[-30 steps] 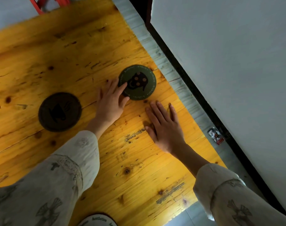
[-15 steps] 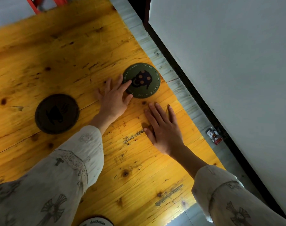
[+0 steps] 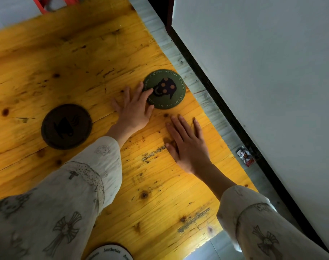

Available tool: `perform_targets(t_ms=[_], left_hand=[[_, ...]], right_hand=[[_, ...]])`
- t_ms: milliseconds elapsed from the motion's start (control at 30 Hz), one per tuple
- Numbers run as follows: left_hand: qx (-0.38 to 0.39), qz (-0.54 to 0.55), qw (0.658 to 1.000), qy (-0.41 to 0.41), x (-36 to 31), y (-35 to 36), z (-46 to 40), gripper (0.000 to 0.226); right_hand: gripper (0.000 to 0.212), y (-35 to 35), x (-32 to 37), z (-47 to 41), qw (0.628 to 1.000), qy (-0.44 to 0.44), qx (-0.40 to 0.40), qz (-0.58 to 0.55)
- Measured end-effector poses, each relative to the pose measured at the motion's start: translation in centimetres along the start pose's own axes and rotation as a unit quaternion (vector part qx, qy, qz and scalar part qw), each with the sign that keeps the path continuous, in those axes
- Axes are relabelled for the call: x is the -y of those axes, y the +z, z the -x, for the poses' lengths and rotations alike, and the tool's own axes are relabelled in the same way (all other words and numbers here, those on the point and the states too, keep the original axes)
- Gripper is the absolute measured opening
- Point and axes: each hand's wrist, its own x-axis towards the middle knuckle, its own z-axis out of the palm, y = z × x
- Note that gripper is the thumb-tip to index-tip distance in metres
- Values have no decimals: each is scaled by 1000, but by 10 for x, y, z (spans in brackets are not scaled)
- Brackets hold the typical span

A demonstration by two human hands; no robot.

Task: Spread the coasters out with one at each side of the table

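The green coaster [image 3: 164, 89] lies flat near the counter's [image 3: 47, 62] right edge, the left hand's [image 3: 134, 109] spread fingertips pressing on its near rim. The right hand [image 3: 188, 145] rests flat, empty. Thin, light and stiff, the coaster probably slides easily under fingertip pressure.

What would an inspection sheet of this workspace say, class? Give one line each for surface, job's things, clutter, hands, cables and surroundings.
Surface: yellow wooden table, knotted and scuffed.
Job's things: green coaster near the right edge; brown coaster further left; white coaster at the near edge, partly out of view.
Clutter: nothing seen on the table.
Hands: left hand open, fingertips on the green coaster; right hand flat on the wood.
Cables: nothing seen.
Surroundings: small wrapper on the floor; red frame beyond the far edge.
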Motion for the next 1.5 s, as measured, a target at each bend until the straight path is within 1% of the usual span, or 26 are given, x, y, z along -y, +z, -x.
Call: perform_targets(t_ms=[100,167,233,333,367,433,467,533,633,700,800,967,1067,1167,1267,1367,1500], left_hand=[[6,-9,1000,14,3,-3,4,50],[-12,8,1000,22,7,-7,17,51],[-28,31,999,21,12,-13,40,50],[-25,75,997,-6,22,-21,89,48],[-21,97,995,-21,25,-25,107,48],[-20,140,989,-53,29,-37,145,47],[-26,157,985,-69,31,-44,165,46],[-40,190,976,-101,37,-58,205,43],[-60,223,960,-156,47,-78,261,43],[-76,242,947,-195,57,-90,300,43],[-94,253,936,-228,79,-104,360,43],[-115,279,911,-283,137,-116,450,42],[-128,280,908,-284,178,-123,489,40],[-137,277,908,-284,228,-131,521,39],[-107,276,916,-270,286,-145,551,39],[-78,255,938,-221,350,-179,574,38],[-128,216,944,-213,426,-240,592,36]], right_hand=[[60,0,0,0,1000,1,9,3],[60,-4,0,0,1000,-1,26,15],[60,-11,2,-1,998,2,56,24],[61,-24,14,-4,993,23,111,33],[61,-30,21,-3,991,36,125,10],[60,-47,40,1,984,74,136,-93],[59,-57,53,5,975,91,132,-156],[57,-74,81,22,961,103,116,-230],[52,-93,126,51,953,69,118,-271],[49,-101,159,70,947,28,135,-288],[48,-109,214,92,939,-34,168,-298],[48,-116,309,116,930,-102,207,-286],[47,-116,363,124,929,-124,219,-270],[46,-112,422,126,932,-120,218,-264],[48,-103,490,126,931,-105,228,-267],[48,-100,559,123,928,-64,207,-303],[48,-104,632,109,929,-60,188,-313]])
